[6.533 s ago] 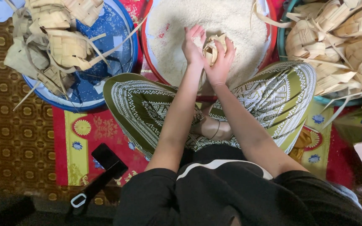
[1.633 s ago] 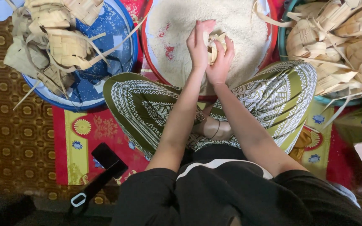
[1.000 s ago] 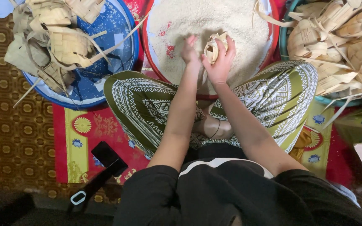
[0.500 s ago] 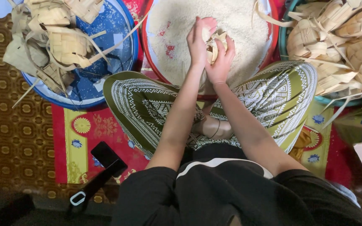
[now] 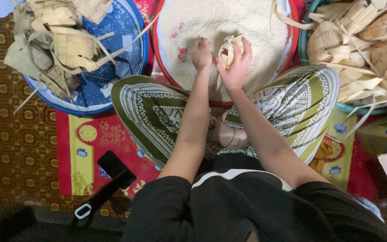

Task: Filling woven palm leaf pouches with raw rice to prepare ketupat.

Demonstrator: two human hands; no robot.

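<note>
- Holding: right hand (image 5: 234, 67) curled around a woven palm-leaf pouch (image 5: 227, 50), gripping it from the right and underneath; the pouch's opening appears to face up and left.
- Left hand (image 5: 201, 53): fingers bunched and bent down into the uncooked rice (image 5: 216, 22), just left of the pouch; whether it has grains pinched inside cannot be told.
- Key relation: pouch sits immediately right of the left hand, nearly touching, both over the near part of the rice. The left hand is the free one and the nearer to the grain; the pouch's long axis runs roughly away from the person.
- Container: red-rimmed basin (image 5: 163, 67) of rice, directly ahead, beyond the crossed legs in green patterned cloth (image 5: 157, 112).
- Left: blue basin (image 5: 126, 54) with woven pouches (image 5: 63, 40) piled in it.
- Right: teal-rimmed basin (image 5: 302, 49) heaped with more woven pouches (image 5: 363, 40).
- Floor: red and yellow floral mat (image 5: 81, 152); black phone (image 5: 113, 163) near the left knee.
</note>
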